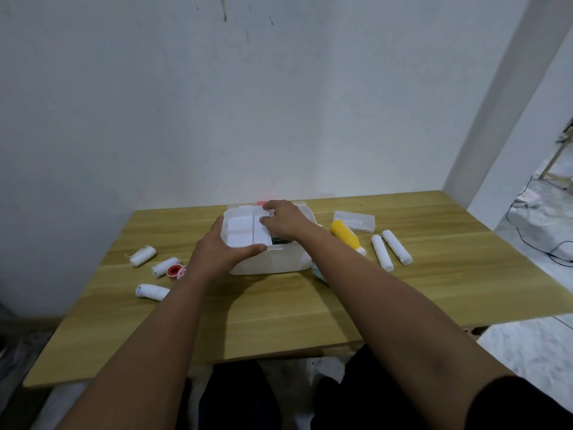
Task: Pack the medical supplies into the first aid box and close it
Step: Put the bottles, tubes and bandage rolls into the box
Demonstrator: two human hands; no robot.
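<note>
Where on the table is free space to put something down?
The near strip of the table, between the box and the front edge, is bare except for the forearms. The far left corner is free too. It is crowded left of the box by three rolls, and right by the yellow bottle.

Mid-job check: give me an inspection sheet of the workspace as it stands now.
Surface: wooden table, against a pale wall.
Job's things: white first aid box open, divided tray on top; three bandage rolls and a red tape roll left of it; yellow bottle, two bandage rolls and a clear packet to its right.
Clutter: nothing seen.
Grippers: left hand gripping the box's near left corner; right hand on the tray.
Cables: black cable on the floor, right.
Surroundings: wooden frame at far right.
</note>
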